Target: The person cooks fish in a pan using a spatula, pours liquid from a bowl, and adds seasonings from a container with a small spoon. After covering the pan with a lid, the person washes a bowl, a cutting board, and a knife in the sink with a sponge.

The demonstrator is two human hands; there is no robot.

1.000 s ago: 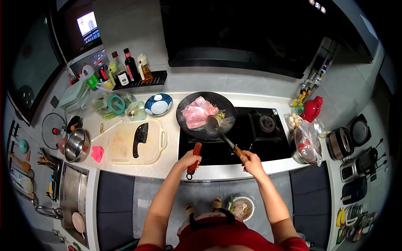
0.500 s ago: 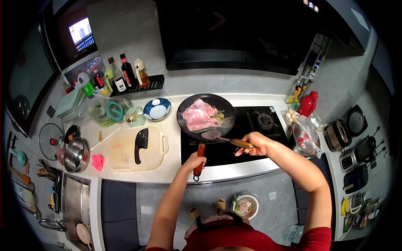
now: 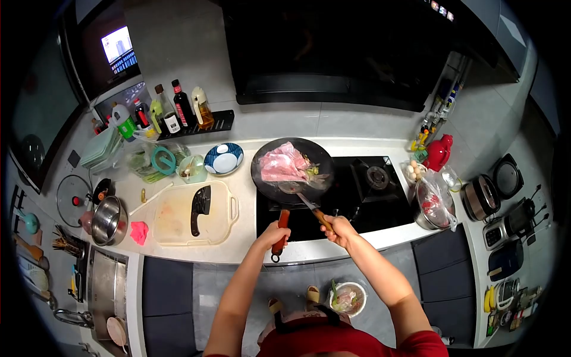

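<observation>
A black wok (image 3: pixel 267 189) stands on the left side of the black gas hob (image 3: pixel 380 208). My left hand (image 3: pixel 277 234) is wrapped round its reddish-brown handle (image 3: pixel 284 218). In the wok lies a large piece of pale pink raw meat (image 3: pixel 283 163), with greenish bits (image 3: pixel 312 171) at its right edge. My right hand (image 3: pixel 339 231) is closed on the wooden handle of a spatula (image 3: pixel 310 205). The spatula's head is inside the wok at the near edge of the meat, where its exact contact is hard to make out.
Left of the hob, a cleaver (image 3: pixel 201 208) lies on a cutting board (image 3: pixel 172 220). Behind it stand a blue-patterned plate (image 3: pixel 229 168) and sauce bottles (image 3: pixel 182 104). A metal pot (image 3: pixel 425 217) is right of the hob; a waste bin (image 3: pixel 359 306) is on the floor.
My right hand has moved left and toward me, turning the spatula so its handle now slants down to the right more steeply. My left hand stays on the wok handle.
</observation>
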